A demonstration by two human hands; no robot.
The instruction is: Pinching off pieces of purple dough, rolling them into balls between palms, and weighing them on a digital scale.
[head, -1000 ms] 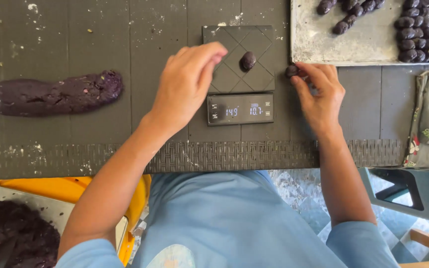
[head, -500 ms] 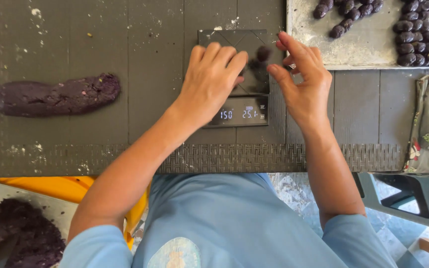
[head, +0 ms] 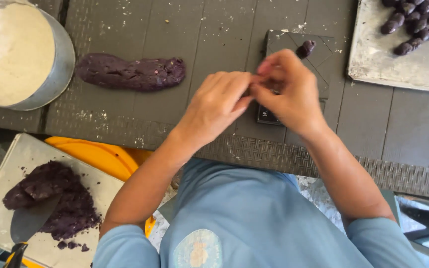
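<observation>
My left hand [head: 218, 101] and my right hand [head: 288, 89] meet fingertip to fingertip just above a small black digital scale [head: 319, 74]. The fingers of both are pinched together at one spot, and what lies between them is hidden. One small dark purple dough piece [head: 305, 48] rests on the scale's platform, beyond my right hand. A long log of purple dough [head: 130, 73] lies on the dark table [head: 214, 34] to the left of my hands.
A metal bowl of white flour [head: 11, 54] stands at the far left. A metal tray [head: 398, 64] at the top right carries several dough balls. Below the table's edge, another tray [head: 6, 168] bears a purple dough mass [head: 55, 198] and a scraper, over an orange object [head: 95, 156].
My hands have drawn back from the scale's platform and come together in a pinch nearer to me. One dough piece stays on the scale. The view has shifted, bringing the flour bowl in.
</observation>
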